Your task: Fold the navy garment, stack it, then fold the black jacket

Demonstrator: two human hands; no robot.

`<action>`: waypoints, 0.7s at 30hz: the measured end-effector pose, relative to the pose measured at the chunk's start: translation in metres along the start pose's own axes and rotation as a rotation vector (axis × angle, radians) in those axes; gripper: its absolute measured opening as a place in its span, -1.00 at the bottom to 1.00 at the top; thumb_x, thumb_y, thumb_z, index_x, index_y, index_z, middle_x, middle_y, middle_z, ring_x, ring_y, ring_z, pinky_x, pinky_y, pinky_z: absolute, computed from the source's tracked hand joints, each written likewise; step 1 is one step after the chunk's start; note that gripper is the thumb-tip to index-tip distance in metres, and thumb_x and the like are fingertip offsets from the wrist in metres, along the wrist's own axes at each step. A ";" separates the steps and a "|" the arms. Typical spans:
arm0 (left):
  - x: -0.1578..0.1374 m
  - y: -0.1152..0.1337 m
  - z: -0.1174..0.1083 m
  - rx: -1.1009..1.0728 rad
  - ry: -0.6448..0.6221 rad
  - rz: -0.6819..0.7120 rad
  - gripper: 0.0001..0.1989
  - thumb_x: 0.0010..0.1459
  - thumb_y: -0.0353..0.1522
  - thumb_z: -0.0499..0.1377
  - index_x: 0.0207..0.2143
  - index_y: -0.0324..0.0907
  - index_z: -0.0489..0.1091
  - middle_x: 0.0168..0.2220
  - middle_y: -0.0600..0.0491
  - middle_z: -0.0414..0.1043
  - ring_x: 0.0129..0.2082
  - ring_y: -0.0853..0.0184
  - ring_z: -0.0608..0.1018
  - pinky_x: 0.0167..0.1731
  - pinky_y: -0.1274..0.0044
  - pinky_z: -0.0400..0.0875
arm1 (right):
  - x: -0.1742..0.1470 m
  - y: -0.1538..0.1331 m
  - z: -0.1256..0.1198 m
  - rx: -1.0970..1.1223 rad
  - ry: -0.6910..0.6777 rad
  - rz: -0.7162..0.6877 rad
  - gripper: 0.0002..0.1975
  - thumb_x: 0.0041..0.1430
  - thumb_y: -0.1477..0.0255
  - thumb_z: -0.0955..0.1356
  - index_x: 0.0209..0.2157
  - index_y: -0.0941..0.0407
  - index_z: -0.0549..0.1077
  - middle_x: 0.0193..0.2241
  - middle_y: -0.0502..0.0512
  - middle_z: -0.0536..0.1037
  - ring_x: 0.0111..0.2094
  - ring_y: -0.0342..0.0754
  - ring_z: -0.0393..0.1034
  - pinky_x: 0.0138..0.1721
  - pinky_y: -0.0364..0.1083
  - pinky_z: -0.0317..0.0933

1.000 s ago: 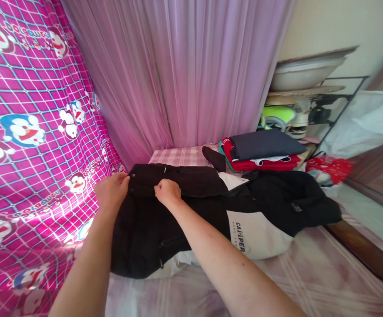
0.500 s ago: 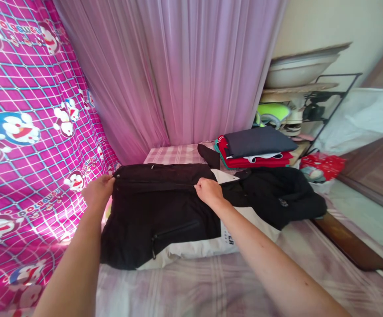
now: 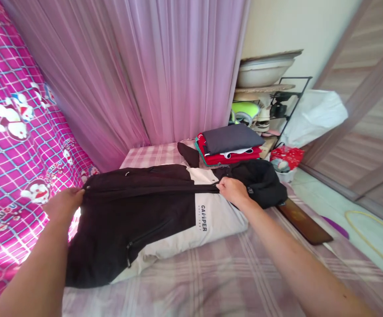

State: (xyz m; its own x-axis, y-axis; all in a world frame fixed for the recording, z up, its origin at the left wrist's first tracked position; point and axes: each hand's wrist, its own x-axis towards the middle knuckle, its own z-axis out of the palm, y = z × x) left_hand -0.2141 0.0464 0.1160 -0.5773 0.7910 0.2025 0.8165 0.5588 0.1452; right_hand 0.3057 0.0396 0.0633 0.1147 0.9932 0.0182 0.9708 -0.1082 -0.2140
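Left hand (image 3: 64, 203) pinches the jacket (image 3: 138, 215) hem, right hand (image 3: 233, 191) grips its zipper near the collar; jacket lies across the bed (image 3: 231, 281) middle. Soft, limp fabric, best held at the edges.

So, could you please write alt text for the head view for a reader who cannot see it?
Two bare hands hold a black-and-white jacket flat on a checked bed: the left hand grips its hem end, the right hand pinches the zip near the collar. Behind lie a stack of folded clothes and a pink curtain.
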 end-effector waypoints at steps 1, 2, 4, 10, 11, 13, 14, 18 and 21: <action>-0.001 0.002 0.001 0.034 -0.033 -0.023 -0.62 0.17 -0.10 0.03 -0.14 -0.09 0.49 -0.19 -0.04 0.58 -0.02 -0.13 0.52 -0.05 -0.04 0.34 | 0.000 0.003 -0.001 -0.006 0.005 0.003 -0.73 0.28 0.30 0.27 -0.24 0.09 0.58 -0.22 0.20 0.64 -0.16 0.05 0.51 -0.25 -0.10 0.22; -0.002 0.004 0.000 0.076 -0.069 -0.052 -0.58 0.19 -0.08 -0.01 -0.11 -0.08 0.49 -0.13 -0.05 0.57 0.00 -0.11 0.51 -0.03 0.02 0.35 | -0.001 0.005 -0.002 -0.008 0.012 0.006 -0.73 0.28 0.30 0.27 -0.24 0.09 0.58 -0.22 0.20 0.64 -0.16 0.05 0.51 -0.26 -0.10 0.22; -0.006 0.009 0.000 0.125 -0.132 -0.071 -0.52 0.22 -0.05 -0.06 -0.05 -0.09 0.47 -0.02 -0.08 0.53 0.04 -0.07 0.50 0.00 0.08 0.36 | -0.002 0.006 -0.002 -0.009 0.030 0.010 -0.73 0.28 0.28 0.27 -0.24 0.08 0.58 -0.23 0.19 0.64 -0.17 0.04 0.51 -0.27 -0.11 0.21; -0.023 0.021 0.006 0.188 -0.197 -0.106 -0.53 0.21 -0.20 0.00 0.10 -0.17 0.38 0.08 -0.19 0.46 0.05 -0.09 0.49 -0.04 0.06 0.38 | -0.012 0.008 0.009 0.073 -0.064 -0.080 -0.68 0.33 0.36 0.20 -0.24 0.05 0.59 -0.27 0.07 0.66 -0.21 -0.05 0.51 -0.28 -0.16 0.20; -0.029 0.027 0.008 0.180 -0.141 -0.054 -0.50 0.21 -0.20 -0.01 0.14 -0.20 0.34 0.09 -0.23 0.44 0.05 -0.12 0.48 -0.05 0.07 0.39 | -0.013 0.010 0.009 0.073 -0.068 -0.097 -0.67 0.33 0.37 0.19 -0.22 0.04 0.59 -0.26 0.07 0.66 -0.20 -0.04 0.51 -0.27 -0.16 0.21; -0.047 0.049 0.013 0.129 -0.001 0.160 -0.46 0.23 -0.20 -0.03 0.18 -0.25 0.29 0.10 -0.26 0.42 0.07 -0.13 0.46 -0.02 0.09 0.38 | -0.013 0.016 0.005 0.042 -0.005 -0.105 -0.65 0.34 0.38 0.17 -0.14 0.04 0.57 -0.20 0.09 0.64 -0.16 -0.01 0.50 -0.22 -0.13 0.22; -0.059 0.064 0.016 0.088 0.055 0.310 -0.47 0.23 -0.20 -0.04 0.17 -0.26 0.31 0.11 -0.24 0.41 0.10 -0.10 0.45 0.02 0.11 0.35 | -0.012 0.019 0.002 0.018 0.053 -0.100 -0.65 0.33 0.38 0.17 -0.10 0.05 0.56 -0.15 0.12 0.63 -0.13 0.01 0.49 -0.18 -0.12 0.22; -0.113 0.132 0.034 -0.102 0.066 0.770 -0.55 0.28 -0.17 -0.06 0.13 -0.07 0.36 0.20 -0.04 0.36 0.20 0.09 0.36 0.24 0.09 0.06 | -0.006 0.031 -0.006 -0.088 0.164 -0.074 -0.65 0.29 0.40 0.21 -0.01 0.10 0.52 -0.01 0.22 0.55 -0.02 0.09 0.43 -0.06 -0.05 0.23; -0.143 0.163 0.056 -0.130 -0.094 0.921 -0.54 0.28 -0.12 -0.03 0.16 0.04 0.34 0.25 0.01 0.29 0.26 0.12 0.29 0.26 0.07 -0.01 | -0.010 0.039 0.000 -0.111 -0.017 -0.012 -0.66 0.28 0.33 0.22 -0.06 0.10 0.54 -0.09 0.25 0.59 -0.08 0.14 0.47 -0.12 0.00 0.27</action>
State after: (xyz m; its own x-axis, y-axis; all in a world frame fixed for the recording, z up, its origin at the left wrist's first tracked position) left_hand 0.0017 0.0383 0.0568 0.3047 0.9282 0.2133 0.9422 -0.3266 0.0750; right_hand 0.3420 0.0259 0.0546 0.1004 0.9949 0.0032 0.9895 -0.0995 -0.1046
